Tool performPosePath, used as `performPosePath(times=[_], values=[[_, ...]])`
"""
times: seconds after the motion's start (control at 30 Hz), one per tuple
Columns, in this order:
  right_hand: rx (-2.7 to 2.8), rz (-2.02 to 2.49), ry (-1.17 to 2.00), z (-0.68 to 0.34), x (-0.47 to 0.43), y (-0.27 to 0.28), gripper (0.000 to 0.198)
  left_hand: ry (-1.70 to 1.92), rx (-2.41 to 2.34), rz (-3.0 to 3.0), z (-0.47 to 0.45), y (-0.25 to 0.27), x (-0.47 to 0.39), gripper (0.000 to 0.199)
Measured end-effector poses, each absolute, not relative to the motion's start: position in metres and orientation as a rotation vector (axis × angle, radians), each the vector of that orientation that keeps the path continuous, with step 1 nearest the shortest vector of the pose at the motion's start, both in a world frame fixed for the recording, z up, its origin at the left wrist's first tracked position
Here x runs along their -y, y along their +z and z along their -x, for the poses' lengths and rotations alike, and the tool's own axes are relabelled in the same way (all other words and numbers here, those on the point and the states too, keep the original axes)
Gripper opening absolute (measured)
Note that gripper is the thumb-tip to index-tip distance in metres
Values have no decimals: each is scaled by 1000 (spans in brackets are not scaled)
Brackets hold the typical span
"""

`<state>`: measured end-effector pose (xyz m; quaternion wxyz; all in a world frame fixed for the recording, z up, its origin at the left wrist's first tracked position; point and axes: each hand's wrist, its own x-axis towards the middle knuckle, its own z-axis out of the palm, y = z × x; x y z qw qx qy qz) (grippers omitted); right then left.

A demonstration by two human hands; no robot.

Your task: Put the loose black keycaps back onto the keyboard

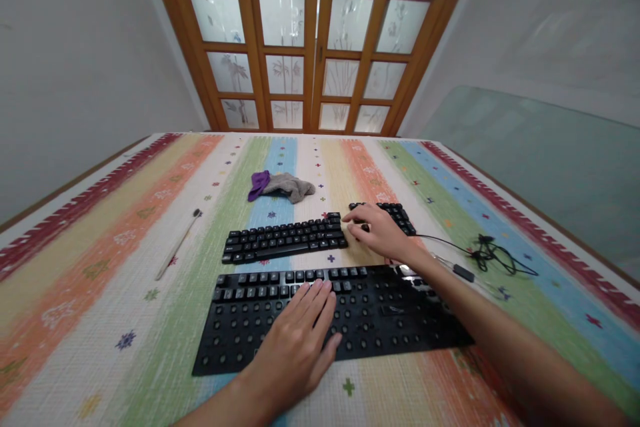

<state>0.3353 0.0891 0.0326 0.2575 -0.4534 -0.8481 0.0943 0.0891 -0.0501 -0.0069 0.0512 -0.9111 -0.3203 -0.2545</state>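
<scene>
A black keyboard (300, 337) lies on the striped cloth with several keycaps on its upper rows; its lower rows show bare switches. My left hand (295, 333) lies flat over its middle, fingers stretched toward the upper keys. Beyond it sits a block of loose black keycaps (285, 240) laid out in rows. My right hand (377, 230) is at that block's right end, fingers bent together, with a small black keycap (365, 228) showing at them. Past this hand is a smaller group of keycaps (400, 217), partly covered by it.
A grey and purple cloth (287, 187) lies crumpled farther back. On the left rests a thin brush (177, 247). A coiled black cable (493, 257) lies at the right, beside a small dark plug (463, 273). Wooden glass-paned doors (310, 47) stand behind the table.
</scene>
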Motion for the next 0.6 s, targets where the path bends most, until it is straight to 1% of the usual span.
performPosePath(times=[0.13, 0.23, 0.6], values=[[2392, 1294, 246, -332, -129, 30, 23, -785, 1000, 2788, -89, -11, 50, 43], [2427, 1313, 247, -328, -141, 27, 25, -774, 999, 2809, -88, -13, 50, 43], [2425, 1446, 265, -325, -141, 19, 19, -805, 1018, 2862, -87, -9, 48, 39]])
